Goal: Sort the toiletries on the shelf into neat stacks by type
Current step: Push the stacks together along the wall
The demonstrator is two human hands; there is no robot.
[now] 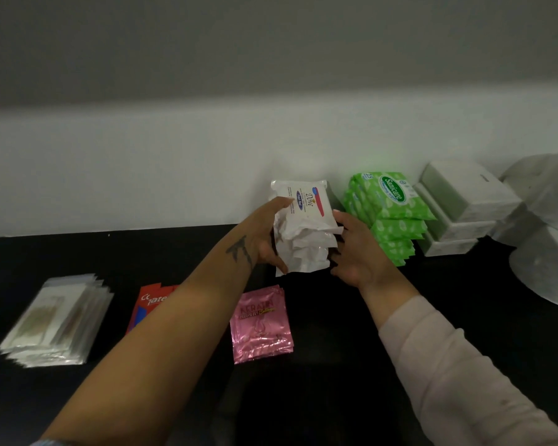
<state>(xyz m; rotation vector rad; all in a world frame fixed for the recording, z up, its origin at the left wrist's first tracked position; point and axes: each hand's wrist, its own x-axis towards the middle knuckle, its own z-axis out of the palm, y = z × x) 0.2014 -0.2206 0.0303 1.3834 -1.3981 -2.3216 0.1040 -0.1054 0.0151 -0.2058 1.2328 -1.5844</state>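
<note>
Hands meet around a stack of white Dove packs (306, 230) at the far middle of the black shelf (351, 365), close to the white wall (142, 175). The left hand (264, 235) holds the stack's left side, fingers curled along the edge and thumb low at the near corner; the right hand (355, 252) presses its right side with fingers spread and bent against the wrappers. The top pack shows its printed label; the lower ones look crumpled at their near ends.

Just right of the stack stands a pile of green Sanicare packs (390, 217), about 4 high. Further right lie 3 stacked pale boxes (464, 207), and at the far right edge — partly cut off — white paper rolls (548, 246).

Nearer the camera, a pile of pink Keratin sachets (261, 326) lies between the 2 forearms. Left of it, red Colgate sachets (149, 304) show partly from under the left forearm. At the far left sits a pile of clear packets (55, 323), blurred — their contents cannot be made out.

The right arm wears a pale pink sleeve (458, 375); the left forearm is bare.
</note>
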